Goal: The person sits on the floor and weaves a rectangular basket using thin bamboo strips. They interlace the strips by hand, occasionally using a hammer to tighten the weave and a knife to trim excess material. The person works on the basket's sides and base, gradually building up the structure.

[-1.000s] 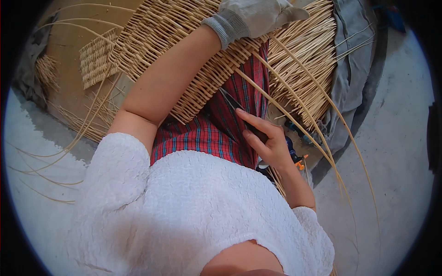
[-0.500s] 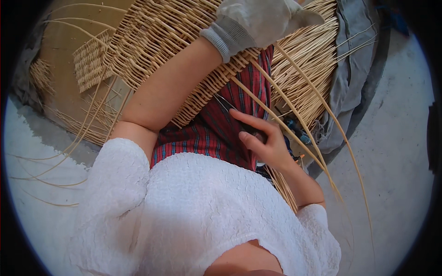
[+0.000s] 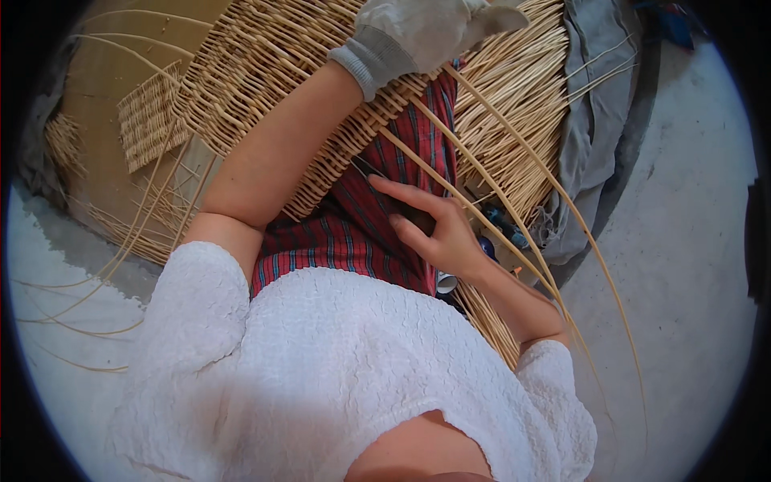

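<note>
A woven wicker piece (image 3: 265,76) lies slanted across my lap, with long loose rods trailing from its edges. My left hand (image 3: 434,32), in a whitish glove with a grey cuff, is closed at its upper right edge. One gloved finger or thumb points right; the others are mostly hidden or cut off by the upper rim. My bare right hand (image 3: 438,229) is closed round a slim pointed metal tool (image 3: 361,167), its index finger stretched along it. The handle is mostly hidden in the palm. The tool's tip is close to the wicker's lower edge, above my red striped cloth (image 3: 337,241).
A big bundle of peeled rods (image 3: 514,104) lies at the right beside grey cloth (image 3: 598,120). A smaller woven panel (image 3: 148,116) and scattered rods lie at the left. Loose rods (image 3: 598,257) arc over my right forearm toward the pale floor (image 3: 683,265).
The whole scene has shifted slightly left in the picture. Both hands keep nearly the same pose; the left stays at the wicker edge and the right still holds the pointed tool.
</note>
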`<state>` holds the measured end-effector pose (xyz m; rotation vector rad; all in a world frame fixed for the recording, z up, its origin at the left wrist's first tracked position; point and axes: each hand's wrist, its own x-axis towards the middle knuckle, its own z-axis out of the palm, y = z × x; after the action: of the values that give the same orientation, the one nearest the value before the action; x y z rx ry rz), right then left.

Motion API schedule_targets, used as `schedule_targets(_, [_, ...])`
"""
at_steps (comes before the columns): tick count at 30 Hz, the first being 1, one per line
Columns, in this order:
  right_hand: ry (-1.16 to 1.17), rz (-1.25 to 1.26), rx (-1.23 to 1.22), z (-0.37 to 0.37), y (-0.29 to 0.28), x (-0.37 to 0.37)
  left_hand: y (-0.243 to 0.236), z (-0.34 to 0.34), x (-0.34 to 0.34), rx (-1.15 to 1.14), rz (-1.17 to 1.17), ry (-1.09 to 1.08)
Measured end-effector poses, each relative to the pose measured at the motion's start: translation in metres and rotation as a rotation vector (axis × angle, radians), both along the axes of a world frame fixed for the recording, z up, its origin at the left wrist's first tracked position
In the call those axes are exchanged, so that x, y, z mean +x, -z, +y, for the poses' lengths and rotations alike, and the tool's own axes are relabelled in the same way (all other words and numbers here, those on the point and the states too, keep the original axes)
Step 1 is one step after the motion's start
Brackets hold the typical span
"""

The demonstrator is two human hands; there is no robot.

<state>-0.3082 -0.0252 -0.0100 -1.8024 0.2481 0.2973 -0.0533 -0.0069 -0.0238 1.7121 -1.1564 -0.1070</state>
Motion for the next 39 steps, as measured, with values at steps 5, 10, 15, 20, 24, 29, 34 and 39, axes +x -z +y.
schedule_targets(5, [-0.054,0.050,-0.019,-0.003,-0.003,0.003,-0.002,0.000,-0.001,-0.005,0.083,0.026])
schedule_targets(10, [-0.002,0.434,0.473,-0.015,-0.010,0.003,0.006,-0.003,0.005,0.029,-0.040,0.033])
schedule_targets(15, [0.124,0.382,1.233,-0.016,0.031,-0.016,0.005,0.000,0.011,0.125,-0.274,0.215])
schedule_targets(20, [0.169,0.055,1.277,-0.014,0.027,-0.046,-0.025,0.078,-0.019,0.231,-0.320,0.409])
schedule_targets(24, [0.181,-0.190,1.335,-0.005,0.035,-0.049,-0.005,0.167,-0.015,0.581,-0.612,0.723])
schedule_targets(29, [0.035,-0.468,1.239,-0.020,0.020,-0.026,-0.017,0.163,-0.021,0.535,-0.433,0.718])
schedule_targets(34, [0.270,-0.420,1.472,-0.020,0.052,-0.030,-0.017,0.158,-0.030,0.536,-0.480,0.681])
schedule_targets(39, [0.834,0.100,0.983,-0.024,0.213,-0.090,-0.004,0.167,-0.047,0.621,-0.512,0.525])
